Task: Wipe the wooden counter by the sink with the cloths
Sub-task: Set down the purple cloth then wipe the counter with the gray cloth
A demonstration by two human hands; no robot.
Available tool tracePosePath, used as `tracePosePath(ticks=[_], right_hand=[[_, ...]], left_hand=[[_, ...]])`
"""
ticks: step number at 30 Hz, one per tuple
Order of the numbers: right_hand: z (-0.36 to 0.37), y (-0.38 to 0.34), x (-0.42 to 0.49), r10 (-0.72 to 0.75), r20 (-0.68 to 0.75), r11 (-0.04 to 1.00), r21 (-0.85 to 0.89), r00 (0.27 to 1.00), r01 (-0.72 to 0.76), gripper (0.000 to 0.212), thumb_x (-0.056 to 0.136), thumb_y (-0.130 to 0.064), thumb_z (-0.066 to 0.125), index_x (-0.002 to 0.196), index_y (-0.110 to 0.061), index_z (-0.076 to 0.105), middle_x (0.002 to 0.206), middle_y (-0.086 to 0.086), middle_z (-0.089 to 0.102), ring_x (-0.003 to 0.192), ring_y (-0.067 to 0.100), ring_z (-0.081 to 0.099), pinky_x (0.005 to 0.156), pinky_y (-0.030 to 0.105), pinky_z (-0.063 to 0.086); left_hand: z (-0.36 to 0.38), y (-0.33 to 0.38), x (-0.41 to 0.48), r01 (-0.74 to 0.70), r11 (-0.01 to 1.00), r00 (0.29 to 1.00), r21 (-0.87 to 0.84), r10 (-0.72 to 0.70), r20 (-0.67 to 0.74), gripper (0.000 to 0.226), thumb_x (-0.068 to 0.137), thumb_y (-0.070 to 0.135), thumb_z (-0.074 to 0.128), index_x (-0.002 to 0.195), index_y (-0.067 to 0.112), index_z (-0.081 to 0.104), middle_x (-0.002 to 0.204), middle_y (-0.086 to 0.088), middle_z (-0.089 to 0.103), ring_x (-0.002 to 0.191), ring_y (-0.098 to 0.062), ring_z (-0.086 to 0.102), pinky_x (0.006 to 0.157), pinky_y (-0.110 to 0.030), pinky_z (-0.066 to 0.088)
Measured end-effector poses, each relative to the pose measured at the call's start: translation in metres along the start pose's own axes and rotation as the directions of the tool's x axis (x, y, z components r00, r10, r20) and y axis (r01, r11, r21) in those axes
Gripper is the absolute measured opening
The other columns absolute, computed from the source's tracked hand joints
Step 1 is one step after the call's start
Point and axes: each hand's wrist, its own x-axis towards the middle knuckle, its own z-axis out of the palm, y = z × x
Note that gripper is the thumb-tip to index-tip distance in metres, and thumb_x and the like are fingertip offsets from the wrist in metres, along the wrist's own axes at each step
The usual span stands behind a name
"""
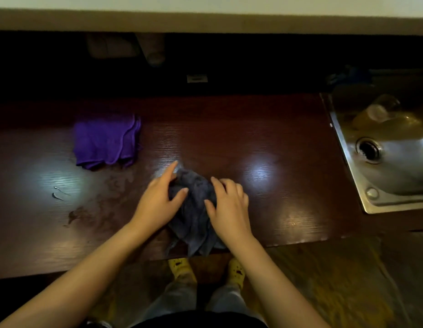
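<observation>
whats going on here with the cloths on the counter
A person is working a crumpled grey cloth with both hands at the near edge of the wooden counter. The left hand and right hand each press on a side of it, and part of it hangs over the edge. A folded purple cloth lies untouched further back on the left. Smears show on the wood at the left; the steel sink sits at the right.

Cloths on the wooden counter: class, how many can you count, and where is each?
2. A purple cloth lies folded at the counter's left rear; a grey cloth sits bunched at the front edge between both hands. Others may be hidden in the dark background.
</observation>
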Motion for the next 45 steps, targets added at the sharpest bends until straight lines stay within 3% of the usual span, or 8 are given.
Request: tracePosePath(ticks=[7,21,24,29,33,35,40,45], right_hand=[[-0.009,0.005,0.01,0.096,0.161,0.978,0.167,0.982,-0.123,0.042,0.082,-0.028,0.059,0.122,-0.019,0.051,0.12,0.01,0.049,0.114,0.031,0.042,0.096,0.041,0.037],[-0.057,0.067,0.022,-0.247,0.452,0.48,0.826,0.857,-0.298,0.019,0.085,-0.001,0.06,0.098,-0.014,0.061,0.092,0.002,0.067,0.08,0.001,0.065,0.072,0.015,0.051],[-0.069,0.079,0.024,-0.194,0.434,0.315,0.877,0.88,-0.364,0.018,0.085,0.0,0.056,0.094,-0.012,0.066,0.085,0.0,0.072,0.079,0.007,0.068,0.073,0.018,0.054],[-0.093,0.098,0.021,-0.098,0.417,0.126,0.906,0.903,-0.405,0.021,0.083,0.003,0.051,0.096,-0.005,0.065,0.088,0.009,0.07,0.08,0.018,0.066,0.073,0.026,0.053],[-0.112,0.111,0.013,-0.131,0.385,0.059,0.923,0.914,-0.38,0.026,0.084,0.002,0.049,0.102,-0.002,0.066,0.098,0.013,0.069,0.095,0.024,0.064,0.086,0.032,0.051],[-0.119,0.12,0.009,-0.084,0.366,0.101,0.929,0.927,-0.357,0.021,0.086,-0.001,0.051,0.091,-0.006,0.071,0.088,0.007,0.074,0.085,0.019,0.067,0.076,0.026,0.055],[-0.124,0.151,-0.016,0.027,0.143,0.756,0.645,0.989,-0.113,0.053,0.083,-0.033,0.066,0.13,-0.018,0.045,0.108,-0.007,0.054,0.104,0.01,0.054,0.089,0.019,0.043],[-0.116,0.169,-0.052,-0.237,0.007,0.881,0.424,0.972,0.212,0.065,0.078,-0.032,0.07,0.136,-0.027,0.042,0.13,-0.01,0.047,0.124,0.008,0.044,0.1,0.014,0.031]], left_hand=[[0.007,0.025,0.012,0.466,0.847,0.885,-0.256,-0.451,0.12,0.051,0.069,0.023,0.077,0.115,0.013,0.056,0.103,-0.006,0.061,0.091,-0.019,0.06,0.076,-0.027,0.044],[0.006,0.049,0.0,0.484,0.477,0.869,-0.733,-0.165,0.466,0.041,0.075,0.011,0.065,0.115,0.012,0.058,0.106,-0.01,0.067,0.089,-0.016,0.067,0.07,-0.022,0.057],[0.008,0.062,0.002,0.417,0.46,0.903,-0.784,-0.115,0.413,0.058,0.075,0.014,0.063,0.13,0.018,0.048,0.117,-0.008,0.062,0.094,-0.013,0.066,0.075,-0.02,0.056],[0.004,0.088,0.002,-0.1,0.934,0.912,-0.344,0.224,0.343,0.097,0.061,0.042,0.077,0.134,0.052,0.015,0.137,0.012,0.035,0.124,-0.002,0.042,0.095,-0.013,0.041],[0.024,0.118,0.0,-0.439,0.894,0.802,-0.087,0.434,0.41,0.094,0.067,0.037,0.079,0.142,0.029,0.025,0.145,0.012,0.031,0.132,0.001,0.028,0.104,-0.007,0.024],[0.036,0.131,-0.001,-0.438,0.899,0.85,-0.009,0.417,0.322,0.072,0.073,0.03,0.074,0.136,0.027,0.039,0.136,0.008,0.051,0.122,-0.007,0.048,0.097,-0.019,0.039],[0.055,0.149,0.001,-0.448,0.862,0.891,0.236,0.41,0.194,0.03,0.073,0.029,0.063,0.103,0.022,0.061,0.098,-0.004,0.068,0.097,-0.025,0.055,0.081,-0.035,0.044],[0.086,0.162,-0.005,-0.271,0.962,0.928,0.037,0.251,0.276,0.021,0.075,0.033,0.068,0.085,0.016,0.061,0.077,0.0,0.064,0.074,-0.017,0.058,0.063,-0.029,0.041]])
